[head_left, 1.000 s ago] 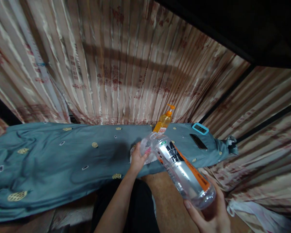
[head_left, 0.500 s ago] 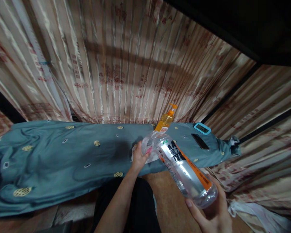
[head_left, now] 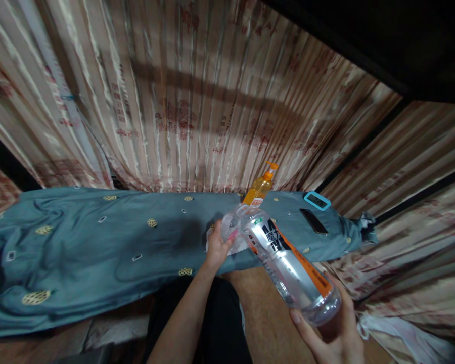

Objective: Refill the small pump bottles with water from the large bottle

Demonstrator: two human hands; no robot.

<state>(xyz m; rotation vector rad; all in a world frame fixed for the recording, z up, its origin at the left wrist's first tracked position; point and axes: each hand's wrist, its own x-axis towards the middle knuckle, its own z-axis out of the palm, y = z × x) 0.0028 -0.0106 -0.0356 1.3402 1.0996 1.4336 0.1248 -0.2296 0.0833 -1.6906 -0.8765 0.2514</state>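
My right hand grips a large clear plastic bottle with a silver and orange label near its base. The bottle is tilted, its neck end pointing up and left. Around a small clear see-through plastic container with a pink patch, my left hand is closed. That container meets the bottle's neck end, and whether the two only touch or one is inside the other I cannot tell. A white sheet, perhaps tissue, lies under them. Just behind stands an orange pump bottle.
A blue-green cloth with pineapple prints covers the long narrow table. At its right end are a dark phone and a blue-rimmed digital clock. Patterned curtains hang behind and to the right. A white bag is at lower right.
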